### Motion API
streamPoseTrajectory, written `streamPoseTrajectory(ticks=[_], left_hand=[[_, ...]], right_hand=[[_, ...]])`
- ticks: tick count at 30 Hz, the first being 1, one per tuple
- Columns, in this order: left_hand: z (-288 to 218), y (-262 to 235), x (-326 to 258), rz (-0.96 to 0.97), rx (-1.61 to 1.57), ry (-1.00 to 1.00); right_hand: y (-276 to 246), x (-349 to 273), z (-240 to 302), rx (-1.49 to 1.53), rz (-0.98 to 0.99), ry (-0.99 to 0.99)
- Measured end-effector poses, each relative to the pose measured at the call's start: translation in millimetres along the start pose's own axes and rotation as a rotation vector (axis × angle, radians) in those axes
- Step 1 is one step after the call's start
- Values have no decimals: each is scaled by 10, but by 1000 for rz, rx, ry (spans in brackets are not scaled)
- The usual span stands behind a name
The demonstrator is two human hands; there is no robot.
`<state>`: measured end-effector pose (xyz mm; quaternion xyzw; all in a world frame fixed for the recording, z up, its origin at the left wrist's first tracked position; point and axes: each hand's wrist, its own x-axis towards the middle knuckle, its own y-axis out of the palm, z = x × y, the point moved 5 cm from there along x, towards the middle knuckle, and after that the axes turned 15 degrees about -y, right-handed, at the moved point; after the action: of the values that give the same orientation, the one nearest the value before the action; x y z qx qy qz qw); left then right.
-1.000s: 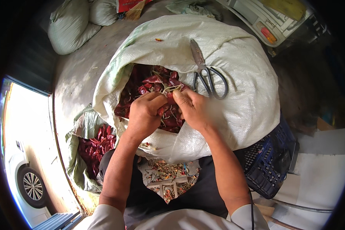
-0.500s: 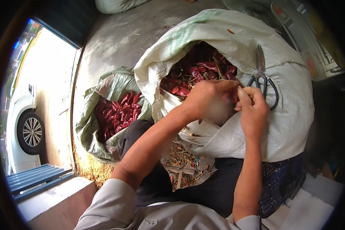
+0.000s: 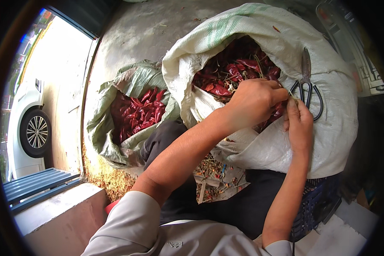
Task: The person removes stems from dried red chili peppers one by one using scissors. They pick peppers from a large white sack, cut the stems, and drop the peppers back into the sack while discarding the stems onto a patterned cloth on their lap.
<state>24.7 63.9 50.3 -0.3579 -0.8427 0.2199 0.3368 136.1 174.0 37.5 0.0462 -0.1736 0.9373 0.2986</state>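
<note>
A big white woven sack (image 3: 328, 141) lies open before me, its mouth full of dried red chilies (image 3: 219, 89) with pale stems among them. Over the right side of that mouth my left hand (image 3: 258, 102) is closed, fingertips pinched on a dried chili that its fingers mostly hide. Close beside it, my right hand (image 3: 299, 121) pinches a thin pale-green stem between thumb and forefinger. The two hands nearly touch. Black-handled scissors (image 3: 305, 83) rest on the sack just beyond my right hand, blades pointing away.
At the left stands a smaller greenish sack (image 3: 100, 123) of stemless-looking dried red chilies (image 3: 141, 113). Stem scraps (image 3: 219, 170) litter the floor between my legs. A dark blue plastic crate (image 3: 313, 205) is under the big sack's near right side. A white car (image 3: 25, 158) shows outside the doorway.
The view has shifted, so everything sits a little differently in it. My left hand has turned, its fingers now curled in toward the right fingertips; both hands stay together over the sack.
</note>
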Motion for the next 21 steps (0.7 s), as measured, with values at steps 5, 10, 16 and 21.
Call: streamPoseTrajectory(ticks=[5, 10, 16, 21], left_hand=[[43, -29, -39, 105, -43, 2], [79, -73, -143, 69, -212, -48], [116, -108, -264, -81, -625, -381], [20, -126, -407, -41, -975, -724]], right_hand=[[-3, -11, 4, -23, 122, 56], [111, -36, 95, -12, 98, -40], [351, -63, 282, 331, -222, -123], [531, -142, 168, 786, -191, -12]])
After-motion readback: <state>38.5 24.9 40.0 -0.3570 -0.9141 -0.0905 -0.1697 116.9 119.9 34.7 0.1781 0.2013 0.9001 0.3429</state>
